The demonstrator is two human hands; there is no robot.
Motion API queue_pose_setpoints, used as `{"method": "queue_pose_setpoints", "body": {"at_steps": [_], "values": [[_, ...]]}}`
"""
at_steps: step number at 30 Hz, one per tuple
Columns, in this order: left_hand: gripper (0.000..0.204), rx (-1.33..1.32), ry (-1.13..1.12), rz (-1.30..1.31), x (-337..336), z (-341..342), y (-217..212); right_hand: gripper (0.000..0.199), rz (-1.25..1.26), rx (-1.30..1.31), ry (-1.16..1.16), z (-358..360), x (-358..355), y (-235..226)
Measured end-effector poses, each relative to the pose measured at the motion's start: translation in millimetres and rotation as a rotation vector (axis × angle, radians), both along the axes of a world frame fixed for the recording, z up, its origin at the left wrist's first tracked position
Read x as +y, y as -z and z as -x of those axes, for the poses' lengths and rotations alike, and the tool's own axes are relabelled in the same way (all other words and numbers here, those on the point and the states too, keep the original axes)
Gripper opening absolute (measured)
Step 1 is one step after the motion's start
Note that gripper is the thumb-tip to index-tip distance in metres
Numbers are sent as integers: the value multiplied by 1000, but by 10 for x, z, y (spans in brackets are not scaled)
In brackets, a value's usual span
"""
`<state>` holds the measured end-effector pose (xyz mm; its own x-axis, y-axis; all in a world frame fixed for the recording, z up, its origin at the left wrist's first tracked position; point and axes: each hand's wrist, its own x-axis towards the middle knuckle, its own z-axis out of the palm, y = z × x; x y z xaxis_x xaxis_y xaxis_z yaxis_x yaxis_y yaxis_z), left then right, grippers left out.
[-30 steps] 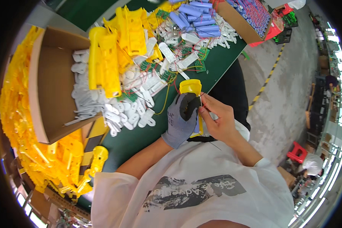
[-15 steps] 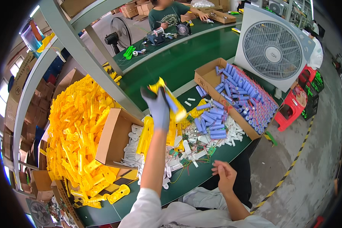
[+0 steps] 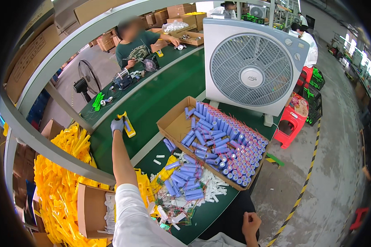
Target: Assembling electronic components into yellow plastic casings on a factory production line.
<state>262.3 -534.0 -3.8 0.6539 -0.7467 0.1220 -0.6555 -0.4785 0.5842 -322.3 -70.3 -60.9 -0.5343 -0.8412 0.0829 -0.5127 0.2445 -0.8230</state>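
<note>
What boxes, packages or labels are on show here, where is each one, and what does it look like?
Open brown cardboard box: bench centre, before the white fan, full of blue cylindrical cells.
Smaller open cardboard box: lower left, holding white plastic parts.
Stacked brown cartons: far back, closed.
Gloved left hand beside a yellow part; touching it or not, unclear.

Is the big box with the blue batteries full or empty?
Mostly full: blue batteries crowd the cardboard box, with one bare corner.
</note>
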Motion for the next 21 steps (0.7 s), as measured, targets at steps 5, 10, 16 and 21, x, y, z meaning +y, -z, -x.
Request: {"method": "queue_pose_setpoints", "body": {"at_steps": [5, 10, 16, 21], "values": [[61, -139, -246, -381, 347, 423, -420, 19, -25, -47, -45, -55, -65, -29], [57, -243, -103, -3, 619, 463, -922, 24, 49, -157, -298, -155, -307, 67], [35, -56, 395, 560, 1890, 2072, -1547, 21, 27, -161, -567, -258, -435, 25], [20, -318, 262, 494, 4358, 2684, -1330, 15, 156, -151, -604, -337, -222, -24]]}}
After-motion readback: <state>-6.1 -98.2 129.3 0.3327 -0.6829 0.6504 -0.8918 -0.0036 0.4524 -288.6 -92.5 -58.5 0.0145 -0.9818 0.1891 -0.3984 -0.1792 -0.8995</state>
